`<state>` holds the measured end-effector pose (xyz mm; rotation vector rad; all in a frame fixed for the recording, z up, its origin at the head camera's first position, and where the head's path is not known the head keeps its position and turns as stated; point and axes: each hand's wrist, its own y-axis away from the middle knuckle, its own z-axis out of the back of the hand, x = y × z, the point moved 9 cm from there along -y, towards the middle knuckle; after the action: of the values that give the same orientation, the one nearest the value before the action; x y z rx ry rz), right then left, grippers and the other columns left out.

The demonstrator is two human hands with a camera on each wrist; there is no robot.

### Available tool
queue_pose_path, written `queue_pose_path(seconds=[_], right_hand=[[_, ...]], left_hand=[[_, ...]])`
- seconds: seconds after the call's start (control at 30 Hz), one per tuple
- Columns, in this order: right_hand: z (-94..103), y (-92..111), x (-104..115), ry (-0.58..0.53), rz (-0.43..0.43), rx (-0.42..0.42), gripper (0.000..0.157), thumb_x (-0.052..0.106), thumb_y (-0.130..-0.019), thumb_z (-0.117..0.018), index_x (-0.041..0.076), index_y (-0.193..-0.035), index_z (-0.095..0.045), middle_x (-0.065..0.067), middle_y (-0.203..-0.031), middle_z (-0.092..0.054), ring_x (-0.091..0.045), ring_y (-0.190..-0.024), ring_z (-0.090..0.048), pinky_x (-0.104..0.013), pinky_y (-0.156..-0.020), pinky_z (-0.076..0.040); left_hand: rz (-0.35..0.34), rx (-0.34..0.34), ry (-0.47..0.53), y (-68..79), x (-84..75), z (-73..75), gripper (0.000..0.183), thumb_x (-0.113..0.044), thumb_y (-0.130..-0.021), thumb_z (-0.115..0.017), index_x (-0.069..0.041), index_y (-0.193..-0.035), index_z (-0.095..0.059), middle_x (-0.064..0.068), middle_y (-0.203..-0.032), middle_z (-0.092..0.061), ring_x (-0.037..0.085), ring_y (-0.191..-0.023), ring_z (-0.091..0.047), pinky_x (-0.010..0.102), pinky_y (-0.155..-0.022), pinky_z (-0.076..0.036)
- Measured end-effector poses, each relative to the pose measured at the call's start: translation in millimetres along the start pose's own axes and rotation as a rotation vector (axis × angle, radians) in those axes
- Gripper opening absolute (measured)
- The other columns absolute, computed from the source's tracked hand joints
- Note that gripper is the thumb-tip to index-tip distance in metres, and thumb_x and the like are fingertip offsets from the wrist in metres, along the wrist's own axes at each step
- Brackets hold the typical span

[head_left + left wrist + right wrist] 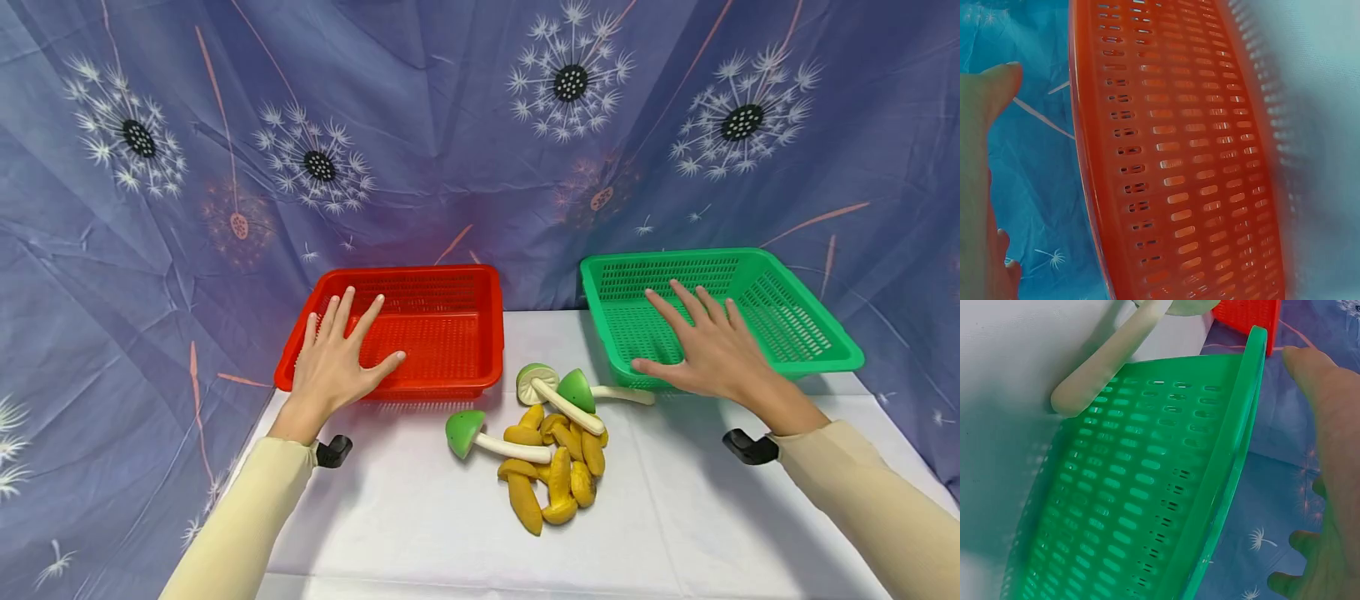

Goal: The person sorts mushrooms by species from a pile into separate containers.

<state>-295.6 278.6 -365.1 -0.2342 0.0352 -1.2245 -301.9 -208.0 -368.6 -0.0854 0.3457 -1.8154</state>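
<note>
My left hand (333,362) is spread over the left part of the red basket (491,333), fingers straight and holding nothing. Over the near side of the green basket (817,367) my right hand (708,350) is spread the same way, also holding nothing. Both baskets have slotted walls, and nothing shows inside either. Between them on the white cloth lie three green-capped mushrooms with pale stems, one (465,433) nearest the red basket and another (576,390) with its stem by the green basket. Several yellow-brown mushrooms (525,500) lie heaped just in front of these.
The table is covered by a white cloth (405,517). Behind the baskets hangs a blue curtain (450,125) with dandelion prints, which also runs down the left side. A black wrist camera (333,451) sits at the left cuff, another (750,447) at the right.
</note>
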Motion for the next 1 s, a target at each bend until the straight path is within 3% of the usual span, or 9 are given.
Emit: queue_pose_path(seconds=[0.2,0.47,0.73,0.9,1.0], right_hand=[[2.2,5,6,-0.024,0.020,-0.010,0.110,0.069,-0.083,-0.073,0.030,-0.167,-0.013,-0.018,-0.170,-0.008,-0.058,-0.147,-0.017,-0.080,-0.111,-0.012],[16.5,13,34,-0.100,0.122,-0.098,0.107,0.057,-0.081,-0.082,0.027,-0.165,-0.022,-0.017,-0.168,-0.019,-0.055,-0.144,-0.027,-0.076,-0.105,-0.029],[20.2,27,67,-0.208,0.199,-0.162,0.104,0.048,-0.080,-0.086,0.024,-0.163,-0.030,-0.006,-0.166,-0.030,-0.043,-0.138,-0.040,-0.070,-0.097,-0.042],[15.4,38,84,-0.305,0.210,-0.153,0.100,0.042,-0.081,-0.088,0.025,-0.163,-0.031,-0.005,-0.163,-0.035,-0.038,-0.139,-0.043,-0.066,-0.097,-0.046],[6.5,46,91,-0.362,0.211,-0.125,0.099,0.041,-0.083,-0.087,0.027,-0.163,-0.030,-0.005,-0.160,-0.037,-0.031,-0.130,-0.052,-0.059,-0.092,-0.053]], left_hand=[[0.017,0.009,0.036,5.4,6.8,4.5,0.091,-0.075,-0.092,-0.051,-0.038,-0.165,-0.012,0.010,-0.172,-0.001,0.041,-0.156,-0.006,0.063,-0.122,0.002],[0.082,-0.004,0.127,22.3,34.6,13.9,0.093,-0.069,-0.093,-0.056,-0.033,-0.166,-0.010,0.015,-0.172,-0.003,0.050,-0.152,-0.011,0.072,-0.118,-0.004],[0.161,0.009,0.235,46.5,65.0,3.0,0.096,-0.064,-0.094,-0.061,-0.032,-0.167,-0.007,0.020,-0.170,0.000,0.055,-0.150,-0.008,0.077,-0.114,-0.006],[0.219,-0.010,0.304,57.2,85.2,-4.3,0.098,-0.059,-0.094,-0.064,-0.027,-0.167,-0.007,0.027,-0.168,-0.003,0.062,-0.145,-0.016,0.082,-0.106,-0.018],[0.251,-0.006,0.359,62.3,94.0,-9.1,0.100,-0.056,-0.095,-0.065,-0.022,-0.167,-0.005,0.031,-0.167,-0.005,0.064,-0.143,-0.019,0.084,-0.103,-0.022]])
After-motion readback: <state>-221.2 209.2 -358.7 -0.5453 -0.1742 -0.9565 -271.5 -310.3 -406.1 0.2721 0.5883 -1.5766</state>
